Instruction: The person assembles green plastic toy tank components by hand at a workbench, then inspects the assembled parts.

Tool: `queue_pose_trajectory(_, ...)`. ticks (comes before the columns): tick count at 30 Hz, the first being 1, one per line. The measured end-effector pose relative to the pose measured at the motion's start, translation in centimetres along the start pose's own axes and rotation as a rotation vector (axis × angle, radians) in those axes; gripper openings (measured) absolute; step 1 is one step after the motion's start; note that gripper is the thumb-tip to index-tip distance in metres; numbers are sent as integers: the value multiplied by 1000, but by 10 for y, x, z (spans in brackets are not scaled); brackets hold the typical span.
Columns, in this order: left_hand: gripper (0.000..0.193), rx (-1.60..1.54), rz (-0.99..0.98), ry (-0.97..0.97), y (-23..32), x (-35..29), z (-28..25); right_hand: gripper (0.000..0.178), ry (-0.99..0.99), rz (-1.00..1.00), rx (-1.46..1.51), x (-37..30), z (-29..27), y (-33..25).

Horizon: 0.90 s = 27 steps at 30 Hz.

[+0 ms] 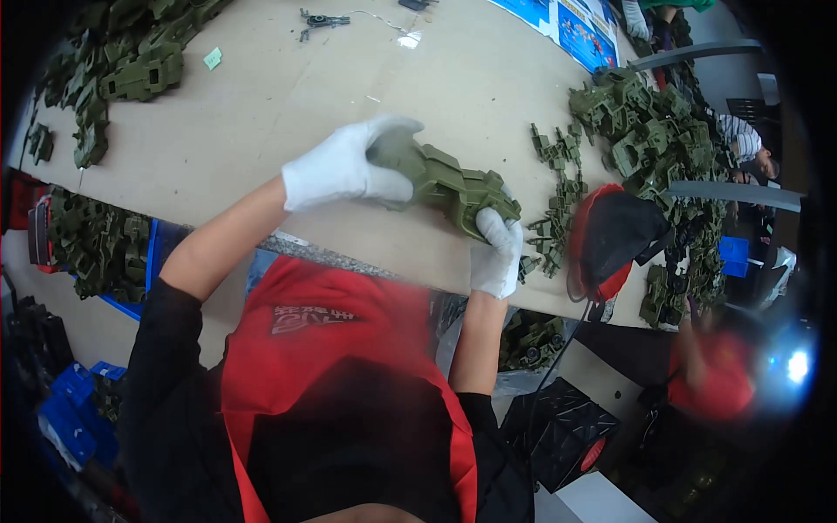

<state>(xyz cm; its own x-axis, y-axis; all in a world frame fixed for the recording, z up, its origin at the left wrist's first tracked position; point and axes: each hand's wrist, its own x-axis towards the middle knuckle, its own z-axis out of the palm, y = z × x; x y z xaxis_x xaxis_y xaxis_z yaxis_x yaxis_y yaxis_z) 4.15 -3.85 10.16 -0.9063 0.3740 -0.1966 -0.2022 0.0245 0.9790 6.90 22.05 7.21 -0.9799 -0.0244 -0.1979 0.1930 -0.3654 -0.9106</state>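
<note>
Both hands wear white gloves and hold one olive-green plastic toy vehicle body (446,183) between them, above the near part of the table. My left hand (353,166) is closed round its left end, thumb below and fingers over the top. At its right end, my right hand (499,248) grips with the thumb on the near side; the other fingers are partly hidden behind it. Just right of that hand lie several small green plastic parts (558,205) in a loose strip on the tabletop.
A black-and-red cap (610,240) rests at the table's right edge. Green parts are heaped at the right (645,122) and far left (144,74). Blue printed sheets (584,35) lie at the back. Below the table are a blue crate (157,253) and a black box (562,431). Other people work at right.
</note>
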Motion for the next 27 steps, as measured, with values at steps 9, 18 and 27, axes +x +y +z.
queue_pose_trajectory(9, 73, 10, 35, -20, -48, 35, -19, 49, 25, -557, -1194, 6, 81, -34)
queue_pose_trajectory(18, 61, 95, 105, 6, -40, 22, -16, 44, -281, -139, -1105, 43, 105, -21)
queue_pose_trajectory(27, 59, 310, 199, 20, -37, 20, -16, 54, -178, 231, -822, 48, 101, -21)
